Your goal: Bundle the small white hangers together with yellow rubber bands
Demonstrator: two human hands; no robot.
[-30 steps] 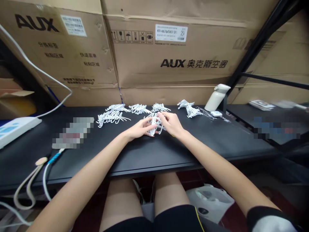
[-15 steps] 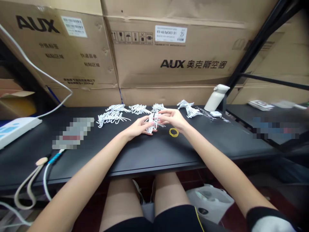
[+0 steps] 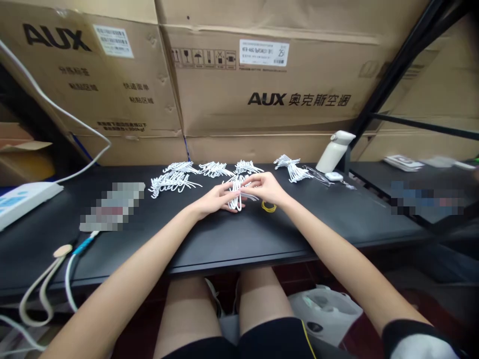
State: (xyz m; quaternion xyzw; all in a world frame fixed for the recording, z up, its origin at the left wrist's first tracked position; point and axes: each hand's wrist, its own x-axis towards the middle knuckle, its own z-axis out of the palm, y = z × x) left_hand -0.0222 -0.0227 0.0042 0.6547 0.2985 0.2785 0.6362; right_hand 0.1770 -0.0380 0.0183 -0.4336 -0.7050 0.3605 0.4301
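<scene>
My left hand [image 3: 214, 200] is closed round one side of a bundle of white wire hooks [image 3: 235, 201], just above the black table. From the other side my right hand [image 3: 268, 188] pinches the same bundle with thumb and fingers, so both hands meet on it. Part of the bundle is hidden by the fingers. Under my right hand lie yellow rubber bands [image 3: 268, 207]. Behind my hands more white hooks [image 3: 245, 166] rest in a bunch, with another bunch [image 3: 215, 169] to its left.
More hook bunches lie at the left [image 3: 174, 183] and right [image 3: 292, 167]. A white bottle [image 3: 336, 151] stands at the back right beside a small white case [image 3: 334, 176]. Cardboard boxes [image 3: 299, 124] wall off the back. A power strip [image 3: 26, 199] sits far left.
My fingers have shifted on the bundle; my right hand has come slightly lower and closer to my left. The hooks now fan out more above and below the grip.
</scene>
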